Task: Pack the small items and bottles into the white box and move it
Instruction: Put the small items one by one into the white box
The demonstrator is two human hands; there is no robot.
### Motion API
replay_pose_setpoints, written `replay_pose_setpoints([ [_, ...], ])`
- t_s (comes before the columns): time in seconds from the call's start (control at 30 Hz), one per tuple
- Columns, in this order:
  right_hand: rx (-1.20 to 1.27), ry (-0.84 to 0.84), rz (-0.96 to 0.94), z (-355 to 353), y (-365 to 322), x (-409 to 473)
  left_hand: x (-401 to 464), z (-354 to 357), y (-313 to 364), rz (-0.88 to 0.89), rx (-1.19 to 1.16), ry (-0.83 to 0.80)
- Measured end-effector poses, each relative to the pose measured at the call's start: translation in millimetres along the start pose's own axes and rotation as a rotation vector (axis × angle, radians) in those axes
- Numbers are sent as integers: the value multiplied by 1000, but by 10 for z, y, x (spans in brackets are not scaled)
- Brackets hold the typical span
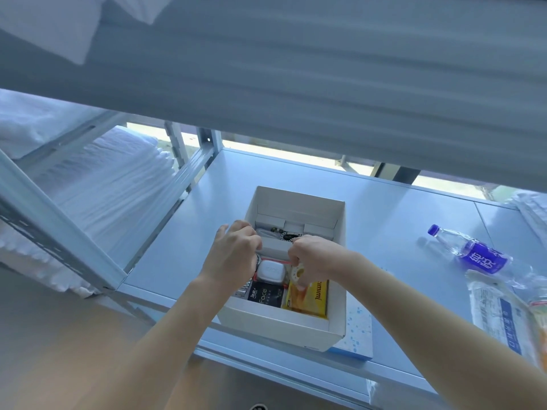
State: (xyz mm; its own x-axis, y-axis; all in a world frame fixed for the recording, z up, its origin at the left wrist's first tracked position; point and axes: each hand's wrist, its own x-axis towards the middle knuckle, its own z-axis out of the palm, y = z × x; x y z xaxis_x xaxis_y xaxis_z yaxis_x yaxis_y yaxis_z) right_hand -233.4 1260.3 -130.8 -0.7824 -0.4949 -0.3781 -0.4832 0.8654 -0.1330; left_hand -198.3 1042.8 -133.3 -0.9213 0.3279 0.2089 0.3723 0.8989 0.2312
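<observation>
The white box (296,204) stands open on the blue-grey shelf. Inside lie a yellow packet (310,297), a black "Face" packet (266,295), a small white case (270,272) and a long white carton (275,247). Both hands reach into the box. My left hand (233,255) has its fingers curled over the left end of the white carton. My right hand (313,258) pinches a small round pale item (297,276) above the yellow packet. A clear water bottle (470,253) with a purple label lies on its side to the right of the box.
A pale blue patterned flat box (359,332) lies under the white box's right side. Plastic-wrapped packets (500,312) lie at the right edge. Folded white towels (118,179) fill the shelf to the left. An upper shelf (296,84) overhangs closely above.
</observation>
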Motion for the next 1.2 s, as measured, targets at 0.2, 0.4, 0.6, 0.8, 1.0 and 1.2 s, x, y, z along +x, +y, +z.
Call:
replay_pose_setpoints([
  [0.2, 61, 125, -20, -127, 73, -164, 7, -13, 31, -6, 31, -28],
  [0.4, 167, 278, -38, -231, 352, -568, 53, -64, 153, 78, 47, -4],
  [0.6, 278, 477, -6, -210, 683, -967, 308, -24, 637, 212, -35, 65],
  [0.8, 371, 474, 201, 34, 1246, -1399, 484, 131, 1174, 291, -153, 69],
  [1.0, 433, 317, 355, 549, 1595, -1577, 550, 355, 1708, 332, -142, -54],
  [1.2, 482, 234, 356, 956, 1654, -1470, 481, 530, 1987, 289, -65, -178],
])
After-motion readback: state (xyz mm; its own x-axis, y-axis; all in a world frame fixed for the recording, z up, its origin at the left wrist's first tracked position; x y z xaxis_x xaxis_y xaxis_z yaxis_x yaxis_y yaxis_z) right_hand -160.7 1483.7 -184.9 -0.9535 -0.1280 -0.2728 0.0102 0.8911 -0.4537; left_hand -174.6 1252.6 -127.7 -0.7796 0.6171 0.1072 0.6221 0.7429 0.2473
